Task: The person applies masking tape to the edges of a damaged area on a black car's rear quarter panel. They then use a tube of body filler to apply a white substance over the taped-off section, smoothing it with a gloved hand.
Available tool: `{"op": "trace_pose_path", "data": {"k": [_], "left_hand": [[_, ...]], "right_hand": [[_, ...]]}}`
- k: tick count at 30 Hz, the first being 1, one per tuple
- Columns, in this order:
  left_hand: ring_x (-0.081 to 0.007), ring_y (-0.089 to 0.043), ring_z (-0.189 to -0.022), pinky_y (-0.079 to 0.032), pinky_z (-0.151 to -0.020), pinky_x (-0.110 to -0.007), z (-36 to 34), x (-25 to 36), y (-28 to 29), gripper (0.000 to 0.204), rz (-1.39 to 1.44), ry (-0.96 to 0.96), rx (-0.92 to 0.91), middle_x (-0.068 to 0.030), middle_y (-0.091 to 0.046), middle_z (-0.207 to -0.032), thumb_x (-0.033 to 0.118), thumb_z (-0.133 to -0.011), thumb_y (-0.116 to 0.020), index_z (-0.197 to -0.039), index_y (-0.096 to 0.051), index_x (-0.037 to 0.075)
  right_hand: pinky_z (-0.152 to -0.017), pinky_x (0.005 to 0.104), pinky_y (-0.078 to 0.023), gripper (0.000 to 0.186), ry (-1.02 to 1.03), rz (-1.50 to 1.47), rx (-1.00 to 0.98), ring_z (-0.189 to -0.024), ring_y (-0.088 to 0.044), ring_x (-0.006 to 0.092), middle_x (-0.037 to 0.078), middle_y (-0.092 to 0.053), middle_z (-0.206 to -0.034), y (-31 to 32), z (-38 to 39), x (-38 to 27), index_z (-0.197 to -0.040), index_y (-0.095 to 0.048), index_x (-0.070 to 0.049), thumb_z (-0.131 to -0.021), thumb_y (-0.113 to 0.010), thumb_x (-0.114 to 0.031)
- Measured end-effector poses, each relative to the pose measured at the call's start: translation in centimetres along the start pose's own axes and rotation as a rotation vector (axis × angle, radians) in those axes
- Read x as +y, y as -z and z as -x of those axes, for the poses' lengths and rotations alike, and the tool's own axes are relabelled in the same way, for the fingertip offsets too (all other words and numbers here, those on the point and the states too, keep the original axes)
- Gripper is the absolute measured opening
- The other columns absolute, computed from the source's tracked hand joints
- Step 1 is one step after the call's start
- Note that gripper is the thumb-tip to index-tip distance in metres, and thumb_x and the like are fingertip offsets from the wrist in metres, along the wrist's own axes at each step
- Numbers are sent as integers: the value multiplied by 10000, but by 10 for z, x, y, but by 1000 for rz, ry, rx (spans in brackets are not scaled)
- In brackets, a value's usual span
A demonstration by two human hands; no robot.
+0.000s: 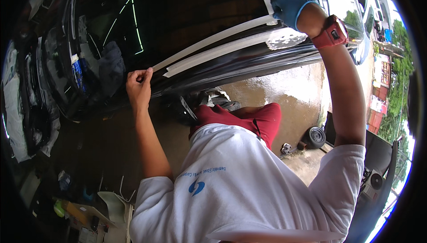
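Observation:
Across the glossy black vehicle panel (200,2) runs a long pale strip of masking tape (213,37). My bare left hand (139,87) is closed in a pinch at its lower left end. At its upper right end my right hand (293,8), in a blue glove with a red watch at the wrist, has its fingers curled closed. The glove hides that end, and whether a roll is inside cannot be seen. A wider whitish band (213,57) lies along the panel's edge, beside the strip. It leads to a patchy white-grey area (287,39) below my right hand.
A wheel (315,137) lies on the wet brown floor (284,83) to my right. At left, a blue can (78,73) is near dark cloth and parts. A pale chair (113,205) is at lower left. Another vehicle (364,49) stands at far right.

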State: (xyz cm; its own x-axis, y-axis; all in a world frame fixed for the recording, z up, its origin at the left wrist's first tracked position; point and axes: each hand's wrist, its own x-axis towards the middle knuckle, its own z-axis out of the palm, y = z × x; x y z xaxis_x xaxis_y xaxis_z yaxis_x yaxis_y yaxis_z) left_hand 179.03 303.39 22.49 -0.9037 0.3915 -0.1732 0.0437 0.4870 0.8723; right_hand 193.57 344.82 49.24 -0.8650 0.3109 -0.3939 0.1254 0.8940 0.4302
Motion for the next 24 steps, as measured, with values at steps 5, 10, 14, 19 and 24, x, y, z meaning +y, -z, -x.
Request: {"op": "trace_pose_path", "data": {"k": [5, 10, 14, 19, 24], "left_hand": [[-150, -509, -874, -449, -849, -326, 0, -4, 0, 322, 121, 52, -3, -27, -604, -913, 299, -945, -833, -879, -741, -3], [-144, -502, -878, -441, -858, -320, -1, -3, -1, 337, 164, 67, -4, -23, -597, -909, 299, -956, -829, -876, -723, -11], [-151, -512, -868, -455, -843, -338, -1, -7, -4, 344, 147, 39, 18, -30, -593, -910, 299, -965, -820, -882, -715, -18], [-173, -529, -847, -472, -829, -351, 4, 1, -9, 345, 49, -8, 78, -45, -591, -910, 307, -971, -811, -889, -715, -13], [-164, -548, -844, -468, -808, -341, 7, 2, -12, 349, -21, -50, 135, -56, -624, -911, 307, -959, -827, -908, -727, -23]], "right_hand": [[-835, 449, -608, 162, -1, 7, 21, -895, -754, 369, 148, -783, -947, 4, 1, 0, -970, -819, -112, -936, -722, -238], [-826, 451, -611, 175, 3, 27, 32, -896, -760, 365, 154, -787, -954, 1, 0, -2, -973, -820, -105, -953, -704, -235], [-812, 444, -622, 162, -11, 37, 0, -897, -769, 376, 175, -786, -953, -5, -1, -2, -980, -819, -88, -935, -711, -200], [-786, 442, -636, 156, -18, 16, 40, -904, -787, 373, 206, -786, -962, -5, 3, -6, -1001, -825, -68, -908, -741, -163], [-803, 463, -618, 164, -24, 1, 74, -885, -765, 381, 181, -775, -933, -15, 7, -11, -995, -789, -87, -948, -736, -235]]}}
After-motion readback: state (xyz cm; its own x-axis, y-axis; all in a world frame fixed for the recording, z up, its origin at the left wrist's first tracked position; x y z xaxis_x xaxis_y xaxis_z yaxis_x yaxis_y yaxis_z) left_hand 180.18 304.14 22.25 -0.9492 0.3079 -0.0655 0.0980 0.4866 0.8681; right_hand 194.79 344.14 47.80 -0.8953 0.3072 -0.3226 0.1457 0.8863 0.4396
